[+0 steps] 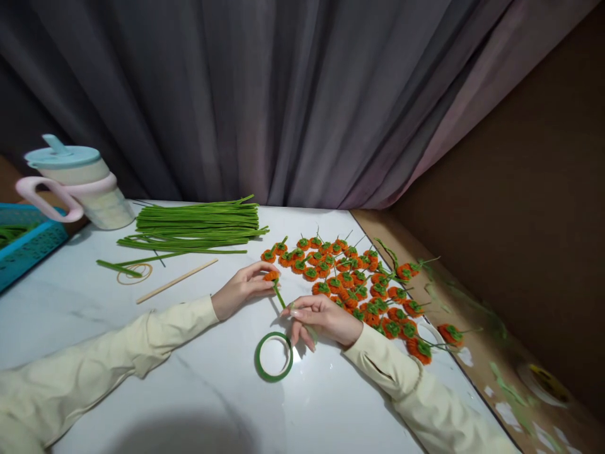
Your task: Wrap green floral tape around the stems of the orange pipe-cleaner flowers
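Observation:
Between the fingertips of my left hand [243,289] is a small orange fuzzy pumpkin [271,276] with a green stem [278,295] slanting down toward me. The thumb and fingers of my right hand [321,317] are closed on the stem's lower end. A ring of green tape [273,357] lies flat on the table just below my right hand. To the right, many more orange pumpkins with green tops [347,279] sit in a loose cluster, thin wire ends sticking up from several.
Green pipe cleaners [198,217] are piled at the back left, near a wooden stick [177,281] and a rubber band [135,273]. A lidded tumbler [106,195] and a blue basket [33,249] stand at far left. Scraps litter the brown strip [472,328] at right.

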Tool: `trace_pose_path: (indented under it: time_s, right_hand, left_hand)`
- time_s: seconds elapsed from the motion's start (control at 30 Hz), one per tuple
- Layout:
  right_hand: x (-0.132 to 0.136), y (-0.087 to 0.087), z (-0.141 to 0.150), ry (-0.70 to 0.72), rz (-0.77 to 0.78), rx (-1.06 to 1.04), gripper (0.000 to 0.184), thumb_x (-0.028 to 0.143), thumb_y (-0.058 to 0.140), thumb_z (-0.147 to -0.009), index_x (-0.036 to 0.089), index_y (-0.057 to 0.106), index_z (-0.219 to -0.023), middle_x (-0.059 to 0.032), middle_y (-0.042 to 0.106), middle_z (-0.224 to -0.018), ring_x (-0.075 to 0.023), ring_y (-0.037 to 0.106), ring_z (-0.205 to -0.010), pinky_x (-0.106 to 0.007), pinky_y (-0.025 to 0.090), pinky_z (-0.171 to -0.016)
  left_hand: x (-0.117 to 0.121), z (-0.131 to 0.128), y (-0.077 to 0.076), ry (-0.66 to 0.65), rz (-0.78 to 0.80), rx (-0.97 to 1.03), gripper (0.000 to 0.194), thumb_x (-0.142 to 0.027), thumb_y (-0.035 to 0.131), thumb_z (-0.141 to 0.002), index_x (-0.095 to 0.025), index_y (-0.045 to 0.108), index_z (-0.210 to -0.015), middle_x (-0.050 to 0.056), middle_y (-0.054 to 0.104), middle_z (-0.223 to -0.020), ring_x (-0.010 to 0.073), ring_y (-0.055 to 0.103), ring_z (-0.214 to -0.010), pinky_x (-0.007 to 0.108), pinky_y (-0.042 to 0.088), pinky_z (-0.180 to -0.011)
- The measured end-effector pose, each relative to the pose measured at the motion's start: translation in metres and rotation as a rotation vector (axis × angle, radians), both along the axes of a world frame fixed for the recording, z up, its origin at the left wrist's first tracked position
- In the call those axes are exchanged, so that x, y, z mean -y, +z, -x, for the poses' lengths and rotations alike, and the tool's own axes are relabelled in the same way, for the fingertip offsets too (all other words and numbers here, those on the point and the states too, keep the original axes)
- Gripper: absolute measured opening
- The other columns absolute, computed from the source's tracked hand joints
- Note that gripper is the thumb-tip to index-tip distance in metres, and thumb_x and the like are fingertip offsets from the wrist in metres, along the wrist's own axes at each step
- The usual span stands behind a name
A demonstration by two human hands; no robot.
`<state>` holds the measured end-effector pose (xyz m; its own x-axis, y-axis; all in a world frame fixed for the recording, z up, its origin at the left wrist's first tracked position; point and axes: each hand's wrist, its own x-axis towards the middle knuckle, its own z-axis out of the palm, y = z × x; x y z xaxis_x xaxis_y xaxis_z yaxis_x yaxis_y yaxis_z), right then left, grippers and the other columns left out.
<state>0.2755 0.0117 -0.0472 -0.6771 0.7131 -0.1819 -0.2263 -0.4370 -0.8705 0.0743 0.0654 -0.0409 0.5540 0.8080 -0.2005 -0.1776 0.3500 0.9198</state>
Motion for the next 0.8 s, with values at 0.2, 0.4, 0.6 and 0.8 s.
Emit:
trace_pose_path:
  time_s: [0.2, 0.4, 0.6, 0.8]
  right_hand:
    - [0.001, 0.002, 0.002, -0.073, -0.001, 0.028, 0.029, 0.034, 0.061, -0.081, 0.007, 0.065, -0.092, -0.0130, 0.071, -0.077, -0.0074, 0.053, -0.032, -0.016, 0.037, -0.032]
    - [0.002, 0.001, 0.005, -0.313, -0.026, 0.020, 0.026, 0.033, 0.064, -0.079, 0.010, 0.068, -0.092, -0.0114, 0.070, -0.082, -0.0076, 0.057, -0.041, -0.018, 0.044, -0.039]
    - [0.001, 0.004, 0.004, -0.418, -0.033, 0.004, 0.024, 0.031, 0.067, -0.075, 0.013, 0.070, -0.092, -0.0115, 0.069, -0.092, -0.0071, 0.056, -0.047, -0.018, 0.044, -0.040]
    - [0.002, 0.002, 0.003, -0.344, -0.065, 0.064, 0.027, 0.033, 0.063, -0.079, 0.009, 0.070, -0.091, -0.0104, 0.070, -0.070, -0.0044, 0.048, -0.036, -0.016, 0.037, -0.035]
  left_hand:
    - [0.007, -0.002, -0.001, 0.025, -0.043, 0.048, 0.034, -0.024, 0.074, -0.068, -0.016, 0.049, -0.090, 0.008, 0.052, -0.117, 0.0241, 0.052, -0.113, 0.033, 0.046, -0.089]
    - [0.008, -0.004, -0.006, -0.056, -0.213, -0.056, 0.041, -0.026, 0.075, -0.067, -0.018, 0.041, -0.087, 0.004, 0.061, -0.096, 0.0175, 0.061, -0.090, 0.030, 0.050, -0.076]
    - [0.009, -0.005, -0.006, -0.114, -0.177, -0.112, 0.046, -0.028, 0.075, -0.065, -0.019, 0.039, -0.092, 0.000, 0.060, -0.080, 0.0158, 0.062, -0.073, 0.025, 0.051, -0.057]
    - [0.012, -0.004, -0.006, -0.081, -0.281, -0.130, 0.040, -0.025, 0.073, -0.065, -0.017, 0.049, -0.094, 0.004, 0.059, -0.096, 0.0146, 0.060, -0.079, 0.025, 0.054, -0.062]
